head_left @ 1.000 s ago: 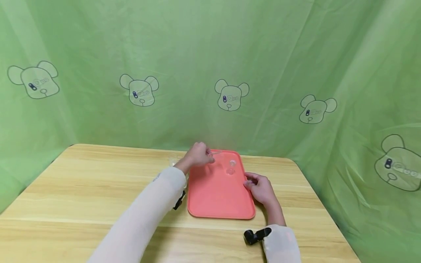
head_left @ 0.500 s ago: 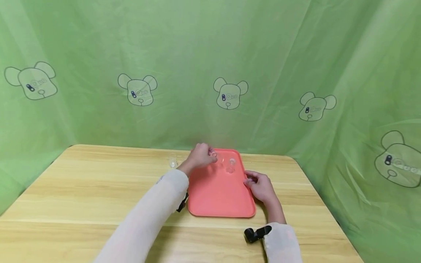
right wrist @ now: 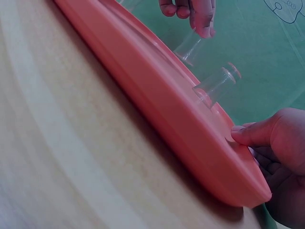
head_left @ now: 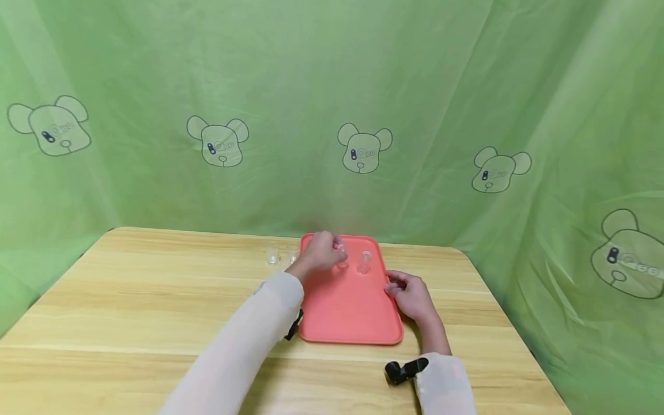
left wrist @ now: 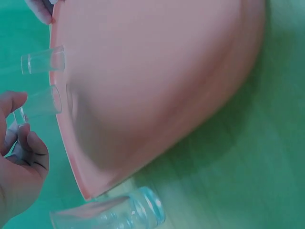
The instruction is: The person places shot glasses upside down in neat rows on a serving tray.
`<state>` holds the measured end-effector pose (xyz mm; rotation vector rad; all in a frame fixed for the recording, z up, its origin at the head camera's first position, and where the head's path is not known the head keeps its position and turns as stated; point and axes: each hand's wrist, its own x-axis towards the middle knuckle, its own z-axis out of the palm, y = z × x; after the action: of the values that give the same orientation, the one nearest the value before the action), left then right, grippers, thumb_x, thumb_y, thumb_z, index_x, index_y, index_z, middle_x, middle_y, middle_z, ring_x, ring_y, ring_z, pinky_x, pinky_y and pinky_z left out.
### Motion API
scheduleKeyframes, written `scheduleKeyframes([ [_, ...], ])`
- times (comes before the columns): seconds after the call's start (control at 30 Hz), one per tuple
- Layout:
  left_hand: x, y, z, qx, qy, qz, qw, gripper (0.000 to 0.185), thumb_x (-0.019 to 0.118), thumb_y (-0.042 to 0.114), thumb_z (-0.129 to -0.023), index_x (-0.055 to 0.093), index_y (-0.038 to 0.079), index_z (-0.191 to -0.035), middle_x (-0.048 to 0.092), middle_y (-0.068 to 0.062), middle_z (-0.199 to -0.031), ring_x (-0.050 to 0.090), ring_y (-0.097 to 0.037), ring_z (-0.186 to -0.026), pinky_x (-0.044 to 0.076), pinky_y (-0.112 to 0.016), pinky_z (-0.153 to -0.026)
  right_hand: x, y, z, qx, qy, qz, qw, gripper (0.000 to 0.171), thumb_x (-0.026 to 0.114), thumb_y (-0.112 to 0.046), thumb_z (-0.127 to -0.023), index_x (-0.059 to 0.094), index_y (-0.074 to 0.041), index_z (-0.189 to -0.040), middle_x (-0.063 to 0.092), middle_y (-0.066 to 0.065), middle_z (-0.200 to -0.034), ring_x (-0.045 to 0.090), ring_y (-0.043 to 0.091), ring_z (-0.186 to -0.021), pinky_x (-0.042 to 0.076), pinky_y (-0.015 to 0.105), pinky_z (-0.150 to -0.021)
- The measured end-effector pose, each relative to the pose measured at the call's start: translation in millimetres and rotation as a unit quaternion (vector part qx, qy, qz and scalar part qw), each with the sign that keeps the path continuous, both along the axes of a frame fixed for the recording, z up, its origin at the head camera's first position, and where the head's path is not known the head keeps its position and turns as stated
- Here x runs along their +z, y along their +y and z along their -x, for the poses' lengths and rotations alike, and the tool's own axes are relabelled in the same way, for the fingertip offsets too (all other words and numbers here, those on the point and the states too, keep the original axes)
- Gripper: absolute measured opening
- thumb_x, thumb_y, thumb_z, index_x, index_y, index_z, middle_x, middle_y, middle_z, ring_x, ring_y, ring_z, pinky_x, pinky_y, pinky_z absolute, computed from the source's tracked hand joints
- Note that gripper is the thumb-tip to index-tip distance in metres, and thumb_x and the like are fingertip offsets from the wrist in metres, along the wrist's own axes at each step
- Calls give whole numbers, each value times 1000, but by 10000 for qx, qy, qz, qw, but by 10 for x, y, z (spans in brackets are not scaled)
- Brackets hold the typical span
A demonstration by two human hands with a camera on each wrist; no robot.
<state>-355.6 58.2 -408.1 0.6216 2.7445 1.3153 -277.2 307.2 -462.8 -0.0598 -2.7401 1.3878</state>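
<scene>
A salmon-pink tray point(head_left: 347, 314) lies on a wooden table point(head_left: 155, 300). My left hand point(head_left: 332, 251) reaches over the tray's far end and pinches a small clear glass point(head_left: 342, 262) at its rim; the glass stands upright on the tray. In the left wrist view this glass point(left wrist: 43, 102) sits between thumb and fingers point(left wrist: 28, 143). A second clear glass point(head_left: 365, 262) stands just right of it, untouched. My right hand point(head_left: 399, 288) grips the tray's right rim, thumb on top point(right wrist: 259, 133) and fingers curled below.
Two more small clear glasses point(head_left: 272, 255) point(head_left: 293, 252) stand on the table left of the tray; one of them point(left wrist: 114, 214) shows close to the tray's corner. A green printed cloth point(head_left: 332, 115) backs the table. Black wrist cameras point(head_left: 402, 370) sit on both arms.
My left hand brought the glass down and to the right, from above the tray's far left corner onto the tray beside the other glass. The right hand stayed on the rim.
</scene>
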Motion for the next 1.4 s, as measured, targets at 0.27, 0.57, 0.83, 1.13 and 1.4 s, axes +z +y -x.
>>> scheduleKeyframes([
  [0.27, -64, 57, -3, -92, 6, -124, 9999, 20, 65, 5, -89, 54, 11, -73, 42, 5, -65, 36, -9, -60, 31, -23, -57, -7, -7, 1, -15, 18, 71, 10000, 39, 61, -5, -101, 61, -2, -140, 69, 17, -115, 63, 26, -101, 53, 28, -76],
  [0.57, -109, 109, 8, -58, 46, -17, 10000, 14, 68, 6, -89, 59, 9, -80, 51, 3, -72, 45, -10, -65, 37, -21, -60, -14, -11, 0, 28, 15, 99, 9999, 40, 62, -5, -100, 61, -1, -140, 69, 18, -114, 63, 27, -100, 54, 27, -75],
  [0.83, -115, 126, -22, -49, 261, 147, 9995, 4, 70, 7, -90, 68, 5, -92, 62, 0, -84, 54, -12, -78, 45, -22, -70, -5, -24, -4, -3, -5, 129, 9999, 39, 61, -5, -101, 61, -2, -140, 69, 17, -113, 63, 25, -98, 53, 27, -74],
  [1.13, -139, 137, -17, -61, 23, -35, 10000, 6, 72, 7, -91, 67, 6, -94, 64, -1, -88, 56, -13, -81, 48, -22, -72, -2, -12, 2, -4, -14, 137, 9999, 39, 61, -5, -101, 61, -2, -140, 69, 17, -113, 63, 26, -99, 54, 28, -74],
  [1.4, -137, 141, -19, -88, 129, -13, 9999, 7, 75, 7, -88, 68, 8, -89, 62, 1, -84, 54, -11, -78, 46, -21, -70, 7, -5, -6, -3, -52, 109, 9999, 40, 61, -5, -101, 60, -2, -141, 69, 17, -115, 63, 27, -101, 53, 28, -76],
])
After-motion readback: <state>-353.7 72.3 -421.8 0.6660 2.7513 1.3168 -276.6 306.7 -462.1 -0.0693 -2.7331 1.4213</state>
